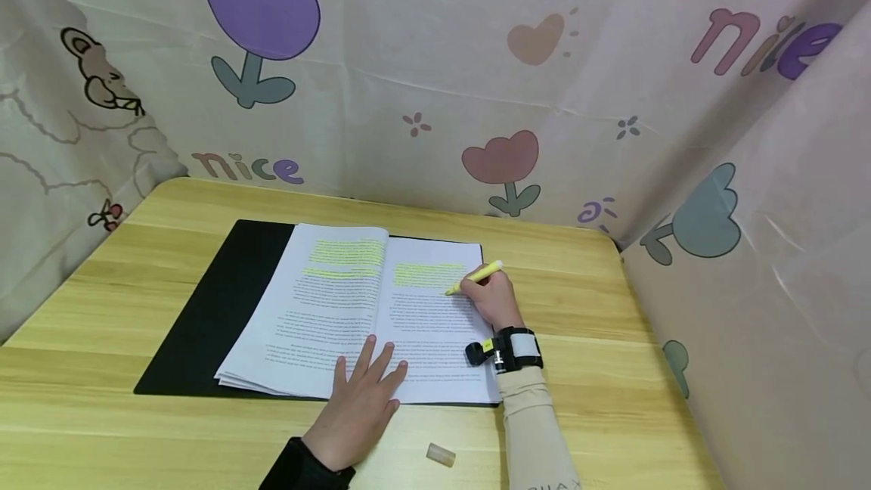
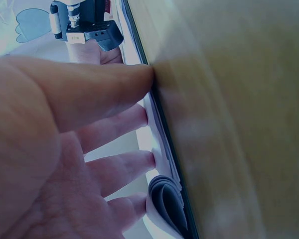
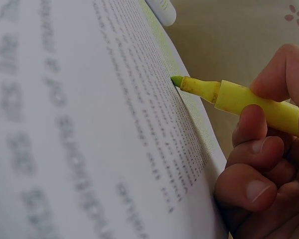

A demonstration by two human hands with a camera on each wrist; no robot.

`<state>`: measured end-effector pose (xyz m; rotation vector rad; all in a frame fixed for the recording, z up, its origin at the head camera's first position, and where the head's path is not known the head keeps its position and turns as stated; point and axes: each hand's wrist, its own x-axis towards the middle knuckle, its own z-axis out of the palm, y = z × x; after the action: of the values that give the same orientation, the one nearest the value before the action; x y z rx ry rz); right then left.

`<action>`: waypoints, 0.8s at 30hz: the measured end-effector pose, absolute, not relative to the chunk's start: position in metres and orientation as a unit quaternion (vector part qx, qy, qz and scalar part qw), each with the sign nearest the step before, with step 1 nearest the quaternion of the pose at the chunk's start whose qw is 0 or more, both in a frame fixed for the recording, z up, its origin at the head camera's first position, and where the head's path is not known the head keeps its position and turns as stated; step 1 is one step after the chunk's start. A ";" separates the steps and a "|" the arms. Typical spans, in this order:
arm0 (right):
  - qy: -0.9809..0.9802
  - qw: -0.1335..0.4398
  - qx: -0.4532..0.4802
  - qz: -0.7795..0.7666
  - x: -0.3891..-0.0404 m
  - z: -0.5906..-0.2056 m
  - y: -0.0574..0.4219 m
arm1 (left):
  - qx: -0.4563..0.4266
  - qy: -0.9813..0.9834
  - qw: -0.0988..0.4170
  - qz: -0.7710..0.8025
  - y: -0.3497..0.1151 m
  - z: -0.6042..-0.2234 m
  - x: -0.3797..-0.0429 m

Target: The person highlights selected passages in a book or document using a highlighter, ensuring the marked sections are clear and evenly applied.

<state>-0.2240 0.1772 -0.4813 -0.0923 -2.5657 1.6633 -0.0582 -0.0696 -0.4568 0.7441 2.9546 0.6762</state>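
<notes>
Printed pages (image 1: 340, 316) lie spread open on a black folder (image 1: 204, 308), with yellow highlighted bands near the top of both pages. My right hand (image 1: 495, 301) pinches a yellow highlighter (image 1: 487, 271) over the right page. In the right wrist view the highlighter's tip (image 3: 176, 80) meets the page at a line of print just by the yellow area. With fingers spread, my left hand (image 1: 357, 407) rests on the bottom edge of the pages near the centre fold. The left wrist view shows its thumb (image 2: 104, 84) at the folder's edge.
A small greyish pen cap (image 1: 441, 454) lies on the wooden table (image 1: 578, 414) between my forearms. Patterned cloth (image 1: 408, 36) hangs behind the table and along both sides. A camera on a strap (image 1: 517, 348) sits on my right wrist.
</notes>
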 end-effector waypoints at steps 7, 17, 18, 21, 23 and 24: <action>-0.838 0.032 -0.037 0.544 -0.224 -0.479 0.178 | 0.234 0.948 0.020 0.214 -0.069 -0.457 -0.059; -0.841 0.038 -0.045 0.537 -0.224 -0.477 0.178 | 0.230 0.949 0.032 0.216 -0.067 -0.456 -0.060; -0.841 0.038 -0.046 0.538 -0.223 -0.477 0.178 | 0.230 0.949 0.033 0.215 -0.067 -0.456 -0.060; -0.840 0.038 -0.046 0.539 -0.223 -0.477 0.179 | 0.229 0.949 0.034 0.212 -0.067 -0.456 -0.060; -0.841 0.039 -0.045 0.538 -0.223 -0.477 0.179 | 0.229 0.950 0.032 0.211 -0.067 -0.456 -0.060; -0.841 0.040 -0.045 0.538 -0.223 -0.477 0.179 | 0.230 0.950 0.030 0.211 -0.067 -0.457 -0.060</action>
<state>-0.2234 0.1790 -0.4773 -0.1366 -2.5773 1.6478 -0.0603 -0.0670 -0.4566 0.7097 2.9273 0.6495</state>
